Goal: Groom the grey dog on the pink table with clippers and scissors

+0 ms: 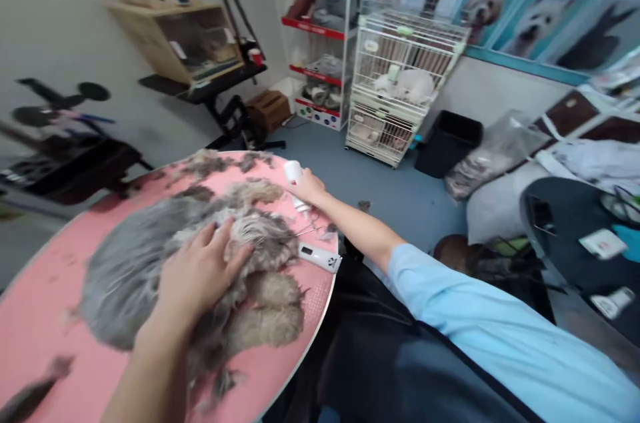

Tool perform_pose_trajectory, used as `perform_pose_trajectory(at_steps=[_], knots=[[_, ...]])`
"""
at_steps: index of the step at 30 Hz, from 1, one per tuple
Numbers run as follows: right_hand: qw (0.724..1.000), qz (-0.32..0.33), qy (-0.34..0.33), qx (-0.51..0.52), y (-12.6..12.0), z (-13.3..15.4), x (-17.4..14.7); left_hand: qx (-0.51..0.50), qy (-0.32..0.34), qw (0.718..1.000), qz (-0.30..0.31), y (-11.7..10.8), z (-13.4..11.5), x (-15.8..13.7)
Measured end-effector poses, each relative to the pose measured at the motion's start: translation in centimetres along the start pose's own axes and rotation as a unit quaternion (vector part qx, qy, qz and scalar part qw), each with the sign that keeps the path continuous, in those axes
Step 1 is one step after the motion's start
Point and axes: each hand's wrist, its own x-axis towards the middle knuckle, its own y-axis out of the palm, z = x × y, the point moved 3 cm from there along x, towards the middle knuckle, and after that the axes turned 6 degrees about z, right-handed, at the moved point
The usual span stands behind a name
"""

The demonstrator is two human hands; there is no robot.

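A grey, long-haired dog (130,263) lies on a round pink grooming table (35,316), its shaggy head towards the right and its pale paws (275,309) near the edge. My left hand (203,263) rests on the fur behind the head, fingers spread. At the table's far right edge my right hand (309,188) is closed around a small white bottle (293,171); its lower part is hidden by the fingers. Close to the dog's muzzle lie white hair clippers (320,256) and a thin metal tool (307,231), perhaps forceps or scissors.
Cut hair tufts (207,163) are scattered over the table. Behind it stand a wire cage (405,83) with a white animal inside, a shelf rack (320,29) and a black bin (450,143). A dark side table (555,243) is at the right.
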Motion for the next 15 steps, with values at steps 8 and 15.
perform_pose_trajectory(at_steps=[8,15], knots=[[0.862,-0.015,-0.241,0.446,0.0,2.8,-6.2,0.024,-0.003,0.998,0.052,-0.9,-1.1,-0.7],[0.866,0.012,-0.334,0.372,1.8,6.2,-9.9,-0.013,-0.013,0.998,0.063,-0.3,0.0,-0.7]])
